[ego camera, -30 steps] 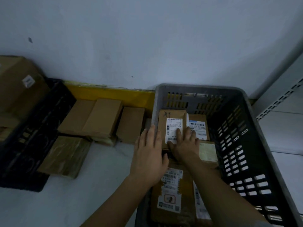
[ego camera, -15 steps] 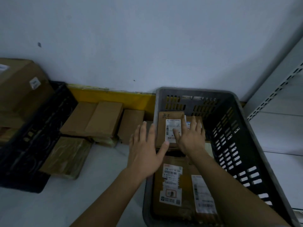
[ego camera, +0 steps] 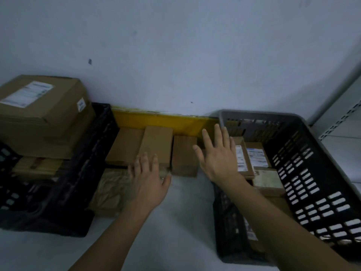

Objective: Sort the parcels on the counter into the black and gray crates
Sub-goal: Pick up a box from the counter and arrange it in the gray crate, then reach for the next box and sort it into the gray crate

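Several plain cardboard parcels lie on the white counter between the two crates: a flat pair (ego camera: pixel 140 146), a small box (ego camera: pixel 184 156) and a crumpled paper-wrapped parcel (ego camera: pixel 111 190). My left hand (ego camera: pixel 149 181) hovers open over the wrapped parcel and the flat boxes. My right hand (ego camera: pixel 219 156) is open with spread fingers, above the left rim of the gray crate (ego camera: pixel 320 157) beside the small box. Labelled parcels (ego camera: pixel 252 155) lie inside the gray crate. The black crate (ego camera: pixel 78 173) at the left holds large boxes (ego camera: pixel 41 106).
A yellow strip (ego camera: pixel 166 120) runs along the wall behind the parcels. A white metal shelf (ego camera: pixel 343 122) stands to the right of the gray crate. Bare counter (ego camera: pixel 156 241) lies in front between the crates.
Both hands have left the labelled parcel in the gray crate and moved left toward the loose parcels on the counter. The view has swung left.
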`<state>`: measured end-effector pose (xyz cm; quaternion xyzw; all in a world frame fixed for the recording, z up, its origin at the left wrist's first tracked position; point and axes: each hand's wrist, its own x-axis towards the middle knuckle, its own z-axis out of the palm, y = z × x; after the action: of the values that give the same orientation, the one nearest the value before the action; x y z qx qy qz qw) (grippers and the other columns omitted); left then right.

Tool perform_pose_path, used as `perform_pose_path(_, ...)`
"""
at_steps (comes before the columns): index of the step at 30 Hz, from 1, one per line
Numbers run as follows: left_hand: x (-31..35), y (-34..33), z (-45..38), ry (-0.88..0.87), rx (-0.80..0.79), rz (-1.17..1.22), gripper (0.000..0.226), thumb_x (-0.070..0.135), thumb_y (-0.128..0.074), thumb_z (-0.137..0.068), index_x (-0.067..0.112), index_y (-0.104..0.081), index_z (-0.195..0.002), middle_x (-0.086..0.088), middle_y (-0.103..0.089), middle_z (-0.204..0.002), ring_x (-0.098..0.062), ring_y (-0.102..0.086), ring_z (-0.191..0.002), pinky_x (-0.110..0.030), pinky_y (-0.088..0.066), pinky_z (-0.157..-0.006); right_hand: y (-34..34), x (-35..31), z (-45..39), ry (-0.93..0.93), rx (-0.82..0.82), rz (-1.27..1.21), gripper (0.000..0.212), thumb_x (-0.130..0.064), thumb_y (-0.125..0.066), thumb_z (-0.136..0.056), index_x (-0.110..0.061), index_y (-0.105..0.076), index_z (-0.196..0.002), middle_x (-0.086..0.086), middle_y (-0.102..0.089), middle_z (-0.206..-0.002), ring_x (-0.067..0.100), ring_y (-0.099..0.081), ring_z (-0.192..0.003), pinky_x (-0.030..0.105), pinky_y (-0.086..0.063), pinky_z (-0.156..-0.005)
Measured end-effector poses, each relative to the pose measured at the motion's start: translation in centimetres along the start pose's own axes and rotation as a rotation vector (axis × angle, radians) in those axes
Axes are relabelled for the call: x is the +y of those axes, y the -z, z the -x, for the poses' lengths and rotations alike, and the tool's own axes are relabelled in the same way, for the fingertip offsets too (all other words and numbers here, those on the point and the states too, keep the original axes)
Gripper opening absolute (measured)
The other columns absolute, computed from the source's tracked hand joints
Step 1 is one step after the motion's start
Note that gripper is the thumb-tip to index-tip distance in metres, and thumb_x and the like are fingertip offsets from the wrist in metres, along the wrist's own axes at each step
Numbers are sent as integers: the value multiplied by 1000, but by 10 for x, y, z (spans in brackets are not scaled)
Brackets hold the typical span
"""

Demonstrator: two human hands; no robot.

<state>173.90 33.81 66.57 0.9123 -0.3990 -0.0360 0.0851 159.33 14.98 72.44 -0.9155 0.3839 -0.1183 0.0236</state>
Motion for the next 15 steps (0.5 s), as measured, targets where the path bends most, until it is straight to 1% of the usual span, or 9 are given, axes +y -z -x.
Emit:
perform_pose_path(4, -67, -11, -3, 60, -77, 58, 87, 71, -33, -103, 21, -12, -171, -13, -4, -179, -38, -2, -163, -58, -11, -130, -35, -63, 14, -12, -124, 4, 85, -77, 0, -102, -32, -14, -173, 13, 4, -181, 37, 9, -166, 60, -4, -133)
perform_pose_path(6, -97, -22, 1, 89, -118, 62, 91, 73, -34, -102, 21, -7, -171, -13, -1, -179, -38, -1, -163, -57, -10, -131, -58, -88, 27, -37, -207, 21, 84, -78, -2, -102, -33, -10, -173, 13, 6, -181, 38, 11, -166, 60, -3, -133)
perform_pose_path(8, -124, -33, 9, 129, -161, 81, 97, 76, -38, -99, 20, -5, -171, -13, 2, -178, -39, -1, -162, -56, -10, -131, -80, -108, 43, -53, -282, 25, 83, -78, -4, -104, -32, -8, -173, 12, 8, -181, 37, 12, -166, 60, -2, -133)
perform_pose_path(10, -144, -43, 12, 180, -215, 127, 105, 78, -43, -96, 17, -1, -170, -13, 8, -178, -39, 6, -162, -56, -11, -131, -98, -125, 55, -60, -336, 17, 83, -78, -4, -104, -33, -6, -173, 11, 11, -181, 36, 14, -165, 59, 1, -133)
perform_pose_path(13, -162, -57, 11, 238, -304, 195, 115, 78, -48, -94, 14, 13, -169, -12, 18, -177, -39, 15, -162, -55, -10, -132, -118, -141, 67, -72, -396, 35, 83, -79, -2, -103, -33, -2, -173, 10, 11, -181, 36, 15, -165, 57, 3, -133)
perform_pose_path(15, -169, -67, 10, 253, -359, 192, 118, 80, -48, -93, 15, 14, -169, -11, 20, -177, -41, 17, -161, -56, -10, -132, -127, -147, 72, -84, -431, 53, 83, -78, -3, -104, -32, -1, -173, 12, 12, -180, 38, 14, -165, 57, 1, -133)
